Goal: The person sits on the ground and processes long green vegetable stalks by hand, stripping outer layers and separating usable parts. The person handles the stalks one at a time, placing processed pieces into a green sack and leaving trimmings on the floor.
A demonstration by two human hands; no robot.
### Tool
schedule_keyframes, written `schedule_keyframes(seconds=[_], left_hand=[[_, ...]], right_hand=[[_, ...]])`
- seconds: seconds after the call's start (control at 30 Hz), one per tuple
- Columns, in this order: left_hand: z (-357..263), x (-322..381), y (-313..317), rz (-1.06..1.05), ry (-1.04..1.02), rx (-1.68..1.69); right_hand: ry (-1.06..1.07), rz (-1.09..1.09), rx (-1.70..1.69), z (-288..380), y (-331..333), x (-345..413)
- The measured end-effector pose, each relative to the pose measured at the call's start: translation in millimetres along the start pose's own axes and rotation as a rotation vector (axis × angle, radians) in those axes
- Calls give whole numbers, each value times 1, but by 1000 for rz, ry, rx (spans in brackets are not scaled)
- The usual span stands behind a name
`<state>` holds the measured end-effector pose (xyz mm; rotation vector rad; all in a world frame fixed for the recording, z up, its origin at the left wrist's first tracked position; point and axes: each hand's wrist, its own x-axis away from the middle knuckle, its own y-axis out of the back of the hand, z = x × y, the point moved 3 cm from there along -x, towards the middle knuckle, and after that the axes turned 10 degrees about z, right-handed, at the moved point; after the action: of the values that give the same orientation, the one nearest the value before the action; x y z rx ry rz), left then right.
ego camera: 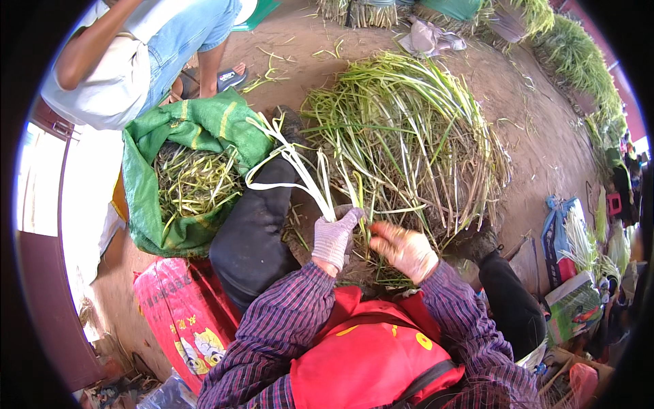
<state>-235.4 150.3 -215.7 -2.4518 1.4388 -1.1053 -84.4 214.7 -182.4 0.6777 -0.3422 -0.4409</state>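
Observation:
My left hand (pixel 336 235), in a pale knitted glove, is closed around a bunch of long white-and-yellow plant stalks (pixel 306 176), whose ends fan out up and to the left. Just right of it is my right hand (pixel 404 248), in a light glove with orange-stained fingertips. It is blurred, and whether it grips a thin leaf beside its fingers cannot be told. Beyond both hands lies a large heap of long green and yellow leafy stalks (pixel 409 138). A green woven sack (pixel 140 194) stands left of my knee, with leaf scraps (pixel 199 179) inside.
A person in denim shorts (pixel 173 46) is at the upper left. A red printed bag (pixel 179 312) lies by my left thigh. At right stand a blue bag (pixel 554 245) and bundled white stalks (pixel 580 237). More green bundles (pixel 577 61) line the far edge; a crumpled cloth (pixel 429 38) lies behind the heap.

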Motion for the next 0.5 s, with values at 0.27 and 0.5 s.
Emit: schedule_keyframes(seconds=[0.27,0.5], left_hand=[[-10,15,-15,-22,-328,-210],[-15,17,-12,-8,-306,-245]], right_hand=[[-212,-207,-1168,-8,-9,-49],[-86,-212,-1315,2,-12,-47]])
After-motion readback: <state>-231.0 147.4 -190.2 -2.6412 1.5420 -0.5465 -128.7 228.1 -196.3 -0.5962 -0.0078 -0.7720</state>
